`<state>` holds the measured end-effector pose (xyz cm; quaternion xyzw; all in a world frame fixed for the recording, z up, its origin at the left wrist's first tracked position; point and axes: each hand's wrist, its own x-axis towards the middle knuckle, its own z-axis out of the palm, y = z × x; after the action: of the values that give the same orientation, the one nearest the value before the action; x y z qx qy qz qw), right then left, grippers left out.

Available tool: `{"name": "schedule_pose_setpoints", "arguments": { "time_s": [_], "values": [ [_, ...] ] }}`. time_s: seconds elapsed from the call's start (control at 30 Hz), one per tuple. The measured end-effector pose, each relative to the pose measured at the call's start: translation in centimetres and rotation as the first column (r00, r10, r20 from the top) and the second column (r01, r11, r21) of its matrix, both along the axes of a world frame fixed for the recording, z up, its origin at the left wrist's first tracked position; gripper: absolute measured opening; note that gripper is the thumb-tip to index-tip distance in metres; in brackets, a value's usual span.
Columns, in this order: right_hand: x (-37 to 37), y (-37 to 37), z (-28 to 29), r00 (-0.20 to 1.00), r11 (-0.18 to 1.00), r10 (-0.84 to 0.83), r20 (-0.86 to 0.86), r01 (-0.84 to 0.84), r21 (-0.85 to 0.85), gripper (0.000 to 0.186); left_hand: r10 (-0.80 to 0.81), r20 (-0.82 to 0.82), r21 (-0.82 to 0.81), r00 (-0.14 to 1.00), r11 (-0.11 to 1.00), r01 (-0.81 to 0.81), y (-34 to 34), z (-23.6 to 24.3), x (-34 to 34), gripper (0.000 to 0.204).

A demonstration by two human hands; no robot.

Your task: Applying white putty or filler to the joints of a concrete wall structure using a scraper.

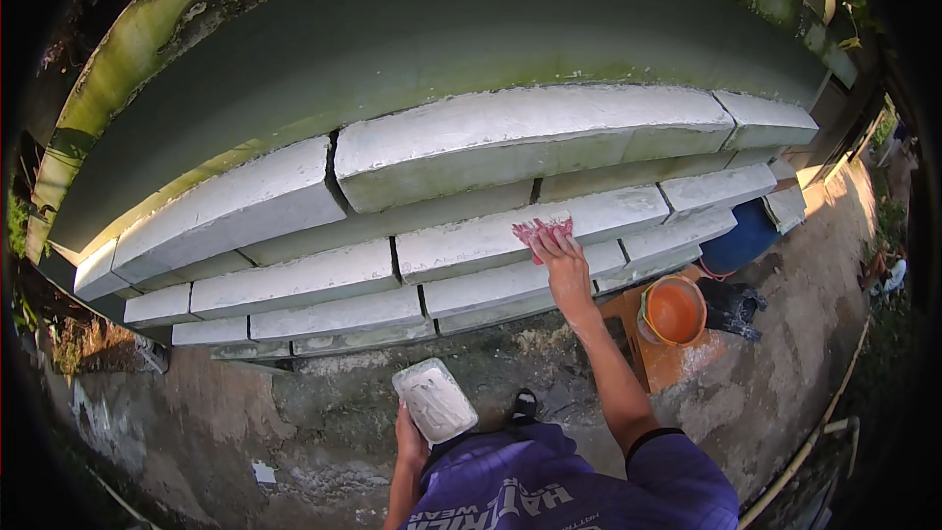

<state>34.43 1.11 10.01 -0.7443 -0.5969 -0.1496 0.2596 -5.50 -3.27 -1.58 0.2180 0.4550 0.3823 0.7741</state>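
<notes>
My right hand presses a crumpled pink cloth, streaked with white, against the top face of a white-coated concrete block in the middle row. Its fingers are closed over the cloth. Low in front of my body, my left hand grips the side of a shallow rectangular tub that holds a white paste. The tub is tilted a little, and part of my left fingers is hidden beneath it. Stepped rows of long blocks, with dark gaps between them, run across in front of me.
An orange bucket stands on a brown board to the right. Beside it lies a dark bag-like bundle, with a blue tub behind. A greenish wall rises beyond the blocks. A bamboo pole lies at the right.
</notes>
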Motion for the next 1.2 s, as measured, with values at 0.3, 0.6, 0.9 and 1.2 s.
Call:
{"name": "schedule_pose_setpoints", "arguments": {
  "time_s": [0.3,0.6,0.9,1.2],
  "values": [
    [-3.3,-5.8,2.6,1.000,0.997,0.015,-0.004,-0.016,-0.079,0.047,0.027,0.006,-0.002,1.000,1.000,-0.027,-0.7,0.7,1.0,0.055],
    [2.8,-0.8,1.8,0.997,0.994,-0.071,0.028,0.069,0.080,0.055,-0.010,-0.011,0.007,1.000,1.000,0.010,-0.8,1.7,2.5,0.055],
    [-1.6,-5.6,0.4,0.993,0.994,-0.104,0.059,0.106,-0.023,0.045,0.039,0.006,0.010,0.999,0.999,-0.039,-1.5,-0.4,2.4,0.057],
    [-1.0,-4.7,3.3,0.998,0.989,-0.056,0.002,0.055,0.135,0.052,0.004,-0.011,-0.007,1.000,1.000,-0.005,-0.9,1.0,4.0,0.058]
  ]
}}
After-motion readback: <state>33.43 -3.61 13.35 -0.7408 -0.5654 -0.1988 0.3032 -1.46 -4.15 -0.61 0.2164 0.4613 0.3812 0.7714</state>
